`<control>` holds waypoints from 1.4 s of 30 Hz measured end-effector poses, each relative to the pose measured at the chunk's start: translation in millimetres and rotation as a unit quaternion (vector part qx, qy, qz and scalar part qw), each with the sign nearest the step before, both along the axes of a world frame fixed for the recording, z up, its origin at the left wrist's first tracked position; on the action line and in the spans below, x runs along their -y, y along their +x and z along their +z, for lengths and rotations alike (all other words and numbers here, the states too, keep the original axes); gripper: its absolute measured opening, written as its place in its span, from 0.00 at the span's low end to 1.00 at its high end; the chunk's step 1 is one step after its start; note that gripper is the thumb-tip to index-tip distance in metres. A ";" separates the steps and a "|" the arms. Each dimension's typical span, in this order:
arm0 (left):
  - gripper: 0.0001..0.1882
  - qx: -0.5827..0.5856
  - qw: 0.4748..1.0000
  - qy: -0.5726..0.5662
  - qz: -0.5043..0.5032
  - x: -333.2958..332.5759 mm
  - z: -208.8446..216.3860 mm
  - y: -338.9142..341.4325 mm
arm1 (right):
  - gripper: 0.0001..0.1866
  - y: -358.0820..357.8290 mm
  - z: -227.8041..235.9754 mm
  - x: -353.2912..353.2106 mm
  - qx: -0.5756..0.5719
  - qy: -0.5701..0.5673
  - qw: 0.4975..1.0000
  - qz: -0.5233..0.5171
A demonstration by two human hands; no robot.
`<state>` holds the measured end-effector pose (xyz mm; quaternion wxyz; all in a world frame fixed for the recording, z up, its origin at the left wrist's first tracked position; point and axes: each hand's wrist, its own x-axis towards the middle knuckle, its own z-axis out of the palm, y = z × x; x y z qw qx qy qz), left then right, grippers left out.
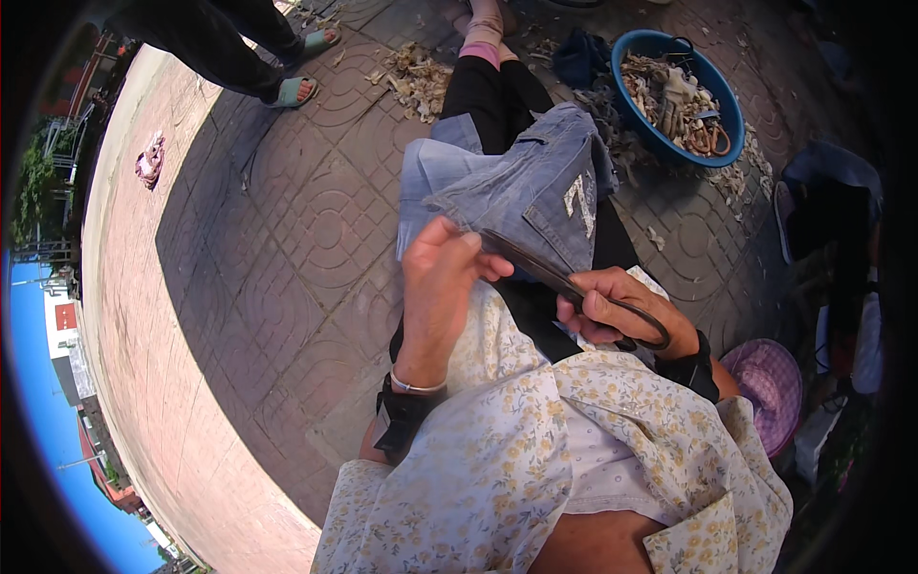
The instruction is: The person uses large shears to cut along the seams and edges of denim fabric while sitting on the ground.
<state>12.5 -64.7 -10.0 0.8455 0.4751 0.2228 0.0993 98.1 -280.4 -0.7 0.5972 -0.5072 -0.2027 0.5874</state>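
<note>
My right hand (622, 304) is wrapped round the dark handles of a pair of scissors (532, 260). The long blades reach up and left across my lap, their tips at my left hand (442, 273). Thumb and forefinger of that hand are pinched together by the tips; what lies between them is too small to make out. Just beyond both hands, worn blue denim cloth (521, 182) lies over my legs, with a seam, a pocket and a white patch showing. A dark band with a box sits on each of my wrists.
A blue basin (732, 105) of pale scraps and a glove stands on the paving at far right. More scraps (418, 81) lie by my feet. A person in green sandals (295, 91) stands at far left. A pink checked hat (768, 392) rests at my right.
</note>
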 end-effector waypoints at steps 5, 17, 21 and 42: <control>0.08 -0.001 1.000 0.003 0.004 0.9 -1.5 0.4 | 0.25 -0.9 -2.8 0.8 -0.005 0.007 1.000 -0.009; 0.07 -0.010 0.998 0.058 0.010 1.0 -2.2 0.6 | 0.25 0.2 -4.6 0.9 -0.012 0.008 1.000 -0.001; 0.07 -0.008 0.997 0.071 0.009 0.4 -2.9 -0.7 | 0.25 -0.9 -4.5 0.0 -0.016 0.012 1.000 -0.007; 0.04 0.018 0.995 0.094 0.034 3.2 -3.0 0.3 | 0.23 -3.2 -5.1 -3.7 0.004 0.025 0.999 -0.032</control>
